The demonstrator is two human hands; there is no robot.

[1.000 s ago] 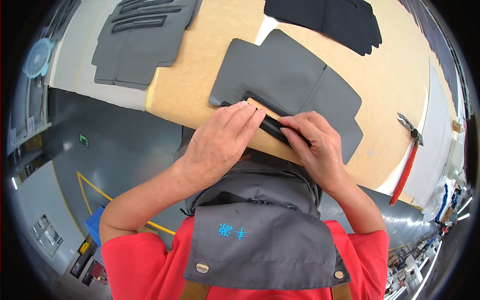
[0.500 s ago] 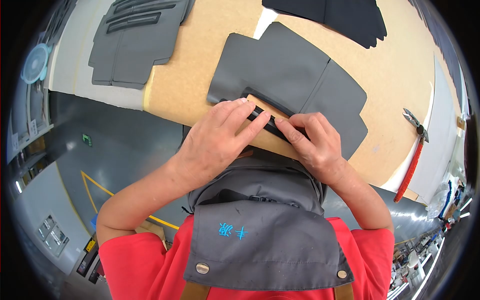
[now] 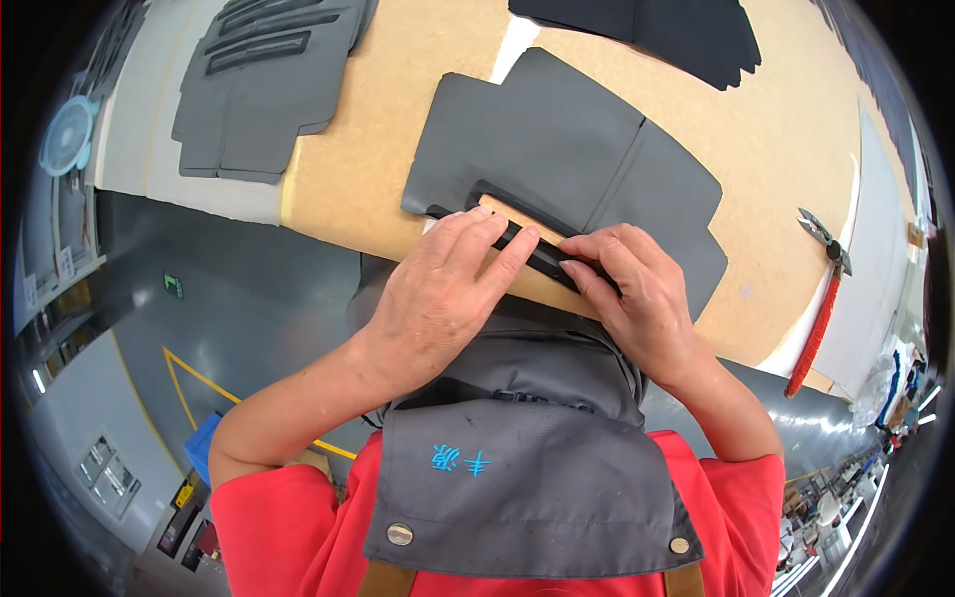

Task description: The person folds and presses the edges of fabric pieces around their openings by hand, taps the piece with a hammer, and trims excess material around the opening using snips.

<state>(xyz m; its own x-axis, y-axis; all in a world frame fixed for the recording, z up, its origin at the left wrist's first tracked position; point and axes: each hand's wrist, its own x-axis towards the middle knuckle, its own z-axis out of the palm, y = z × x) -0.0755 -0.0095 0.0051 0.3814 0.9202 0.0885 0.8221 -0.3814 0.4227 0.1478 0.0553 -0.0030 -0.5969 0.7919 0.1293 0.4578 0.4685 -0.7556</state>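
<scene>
A dark grey cut sheet (image 3: 557, 149) lies on the brown table (image 3: 418, 90), with a long slot cut near its front edge. My left hand (image 3: 443, 289) and my right hand (image 3: 632, 289) both press a narrow black strip (image 3: 537, 249) along that front edge, fingertips on top of it. The left index finger lies along the strip. The right fingers curl over its right end. Much of the strip is hidden under my hands.
A stack of grey cut sheets (image 3: 259, 90) lies at the back left on a white surface. Black sheets (image 3: 667, 30) sit at the far back. Red-handled pliers (image 3: 821, 298) lie near the table's right edge. A grey apron (image 3: 517, 468) hangs below my hands.
My left index finger has slid further right along the strip. The right hand stays on the strip's right end. The view has shifted slightly.
</scene>
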